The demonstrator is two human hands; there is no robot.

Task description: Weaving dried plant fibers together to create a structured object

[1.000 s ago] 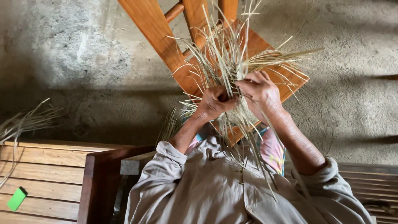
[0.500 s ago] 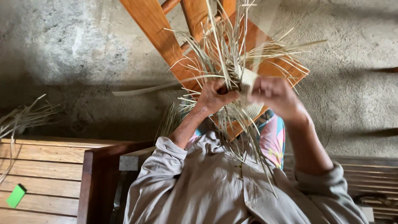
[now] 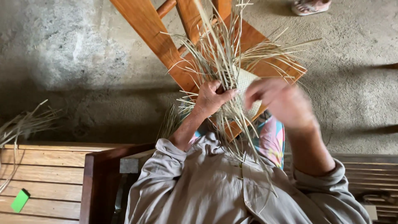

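Observation:
My left hand [image 3: 212, 98] is closed around a half-woven piece of pale straw [image 3: 245, 83], with long loose strands [image 3: 215, 49] fanning up and out from it. My right hand [image 3: 282, 101] is blurred, held just right of the woven part, fingers apart and reaching toward it; I cannot see a strand pinched in it. Both hands are raised in front of my chest, above my grey shirt [image 3: 215, 186] and a patterned pink cloth [image 3: 271, 139] on my lap.
A brown wooden chair [image 3: 153, 29] stands on the concrete floor right behind the weaving. A slatted wooden bench [image 3: 45, 174] is at lower left with a green block [image 3: 19, 200] and loose straw [image 3: 25, 124]. Another person's sandalled foot [image 3: 311, 6] shows at the top.
My right hand has come off the bundle and moved right and down, its fingers spreading. The flat woven part now shows between the hands. The left hand keeps its grip.

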